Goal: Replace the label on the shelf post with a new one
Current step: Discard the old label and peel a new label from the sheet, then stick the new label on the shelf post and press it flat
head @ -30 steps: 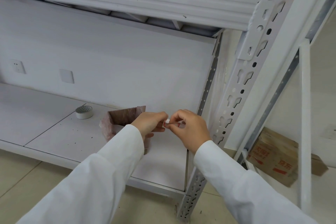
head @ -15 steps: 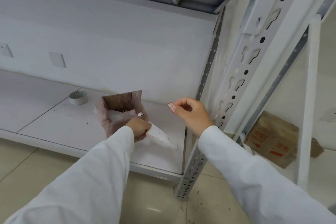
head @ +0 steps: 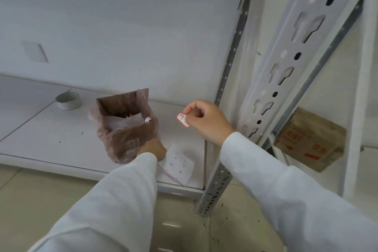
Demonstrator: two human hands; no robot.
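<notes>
**New label peeled, backing sheet set down**

Tape roll (head: 69, 100) sits at the shelf's (head: 41, 141) back left, untouched. Next, the brown box (head: 126, 127) lined with a plastic bag, mid-shelf: paper scraps inside, one curled bit on its rim. My left hand (head: 152, 149) has dropped to the shelf's front edge, just right of the box, resting on the sticker sheet (head: 178, 166); grip hidden, cannot tell. A second ago both hands met at the sheet; now they're apart, so the peel is done. My right hand (head: 206, 121) pinches the red-bordered label (head: 182, 119) in the air, near the shelf post (head: 272, 80), not touching it. Sticking it on is probably next.
</notes>
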